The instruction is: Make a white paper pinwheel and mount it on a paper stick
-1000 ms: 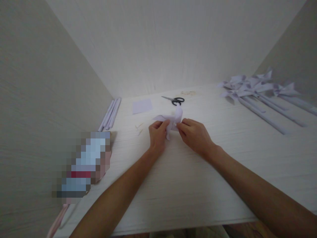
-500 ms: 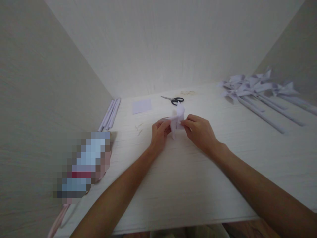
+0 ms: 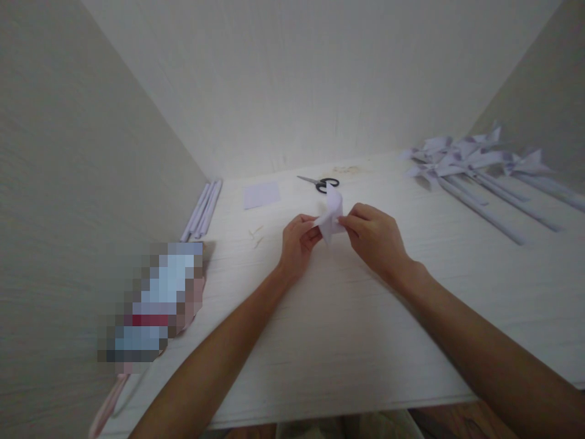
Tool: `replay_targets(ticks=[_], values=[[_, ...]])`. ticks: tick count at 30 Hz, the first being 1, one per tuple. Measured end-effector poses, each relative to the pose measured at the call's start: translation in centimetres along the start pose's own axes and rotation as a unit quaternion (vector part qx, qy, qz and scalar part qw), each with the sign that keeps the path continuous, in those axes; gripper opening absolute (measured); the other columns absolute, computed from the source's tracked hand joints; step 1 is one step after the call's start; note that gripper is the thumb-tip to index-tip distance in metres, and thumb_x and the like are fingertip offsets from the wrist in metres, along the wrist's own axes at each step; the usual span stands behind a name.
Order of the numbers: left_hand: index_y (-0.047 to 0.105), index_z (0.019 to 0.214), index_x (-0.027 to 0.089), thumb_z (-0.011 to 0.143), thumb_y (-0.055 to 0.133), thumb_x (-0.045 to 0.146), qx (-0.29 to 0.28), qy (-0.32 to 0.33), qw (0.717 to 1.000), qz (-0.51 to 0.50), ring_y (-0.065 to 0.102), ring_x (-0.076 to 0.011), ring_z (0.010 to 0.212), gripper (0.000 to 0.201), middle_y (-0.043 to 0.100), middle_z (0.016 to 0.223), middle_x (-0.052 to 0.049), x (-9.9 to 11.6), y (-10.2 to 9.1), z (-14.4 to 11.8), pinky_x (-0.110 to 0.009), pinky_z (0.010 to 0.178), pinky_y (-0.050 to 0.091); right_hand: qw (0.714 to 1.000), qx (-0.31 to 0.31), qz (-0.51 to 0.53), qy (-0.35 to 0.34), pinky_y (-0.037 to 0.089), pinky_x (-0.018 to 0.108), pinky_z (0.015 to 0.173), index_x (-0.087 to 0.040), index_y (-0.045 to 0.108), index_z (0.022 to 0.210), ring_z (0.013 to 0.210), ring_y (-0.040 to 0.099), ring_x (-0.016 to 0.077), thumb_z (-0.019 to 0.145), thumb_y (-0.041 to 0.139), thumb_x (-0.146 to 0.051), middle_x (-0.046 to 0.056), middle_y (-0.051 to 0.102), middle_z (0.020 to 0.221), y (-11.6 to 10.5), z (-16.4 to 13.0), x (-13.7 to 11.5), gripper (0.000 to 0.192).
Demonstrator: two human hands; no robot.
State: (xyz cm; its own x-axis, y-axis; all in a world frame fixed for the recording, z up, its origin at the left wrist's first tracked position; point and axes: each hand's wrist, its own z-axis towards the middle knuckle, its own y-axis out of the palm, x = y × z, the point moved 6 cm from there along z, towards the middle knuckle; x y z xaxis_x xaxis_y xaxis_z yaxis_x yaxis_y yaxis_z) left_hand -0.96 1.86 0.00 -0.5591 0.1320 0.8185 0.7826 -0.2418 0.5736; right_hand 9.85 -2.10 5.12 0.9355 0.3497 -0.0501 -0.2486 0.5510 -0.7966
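Note:
Both hands pinch one small piece of folded pale lilac paper (image 3: 331,217) above the middle of the white table (image 3: 347,329). My left hand (image 3: 297,242) grips its left side with thumb and fingertips. My right hand (image 3: 375,239) grips its right side. The paper stands up between the fingers, with one flap curling upward and a point hanging down.
Black-handled scissors (image 3: 320,182) lie behind the hands. A flat lilac paper square (image 3: 261,195) lies at back left, next to several rolled paper sticks (image 3: 203,208) along the left wall. Several finished paper pinwheels (image 3: 461,163) lie at back right. A blurred object (image 3: 158,302) sits at left.
Both hands have lifted the folded paper off the table and shifted slightly right. The paper has gone from lying spread out to standing upright between the fingers.

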Motion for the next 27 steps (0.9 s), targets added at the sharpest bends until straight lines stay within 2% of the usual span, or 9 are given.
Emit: replay_targets(ticks=[5,12,17,20,27], values=[[0.056,0.061,0.015,0.058,0.052,0.013,0.009,0.015,0.999,0.03,0.058,-0.0103,0.069,0.005,0.064,0.071,-0.001,0.1,0.2,0.0,-0.026,0.072,0.043,1.0,0.014,0.003,0.002,0.027,0.025,0.052,-0.015,0.065,0.069,0.057,0.043,0.0133,0.079,0.04,-0.012,0.005,0.055,0.063,-0.1,0.0,0.2,0.027],[0.061,0.071,0.016,0.053,0.057,0.009,0.032,0.01,0.998,0.05,0.056,-0.0083,0.064,0.02,0.064,0.07,0.001,-0.1,0.2,0.0,-0.022,0.065,0.041,1.0,0.031,0.0,-0.001,0.026,0.026,0.052,-0.015,0.062,0.062,0.056,0.04,0.013,0.079,0.04,-0.012,0.005,0.052,0.061,-0.3,0.0,0.1,0.029],[0.061,0.067,0.015,0.051,0.054,0.006,0.031,0.014,0.999,0.034,0.055,-0.007,0.06,0.02,0.063,0.068,0.002,-0.3,0.4,-0.1,-0.02,0.062,0.042,0.999,0.032,0.002,-0.008,0.025,0.026,0.053,-0.016,0.062,0.061,0.057,0.038,0.0135,0.079,0.039,-0.012,0.004,0.052,0.061,-0.2,-0.1,0.0,0.029],[0.059,0.065,0.015,0.053,0.055,0.008,0.03,0.024,0.998,0.055,0.052,-0.0061,0.053,0.014,0.059,0.059,0.004,-0.3,0.4,-0.2,-0.02,0.057,0.042,0.999,0.033,-0.003,-0.016,0.025,0.027,0.053,-0.015,0.062,0.062,0.057,0.037,0.0136,0.079,0.038,-0.011,0.005,0.052,0.061,-0.2,-0.1,-0.3,0.029],[0.053,0.065,0.016,0.059,0.061,0.023,0.096,0.06,0.982,0.15,0.048,-0.0057,0.048,0.013,0.057,0.058,0.004,-0.4,-0.7,-0.2,-0.019,0.049,0.039,0.999,0.009,-0.016,-0.026,0.026,0.027,0.054,-0.016,0.063,0.066,0.058,0.038,0.0148,0.08,0.037,-0.012,0.006,0.052,0.063,0.1,-0.1,-1.0,0.029]])
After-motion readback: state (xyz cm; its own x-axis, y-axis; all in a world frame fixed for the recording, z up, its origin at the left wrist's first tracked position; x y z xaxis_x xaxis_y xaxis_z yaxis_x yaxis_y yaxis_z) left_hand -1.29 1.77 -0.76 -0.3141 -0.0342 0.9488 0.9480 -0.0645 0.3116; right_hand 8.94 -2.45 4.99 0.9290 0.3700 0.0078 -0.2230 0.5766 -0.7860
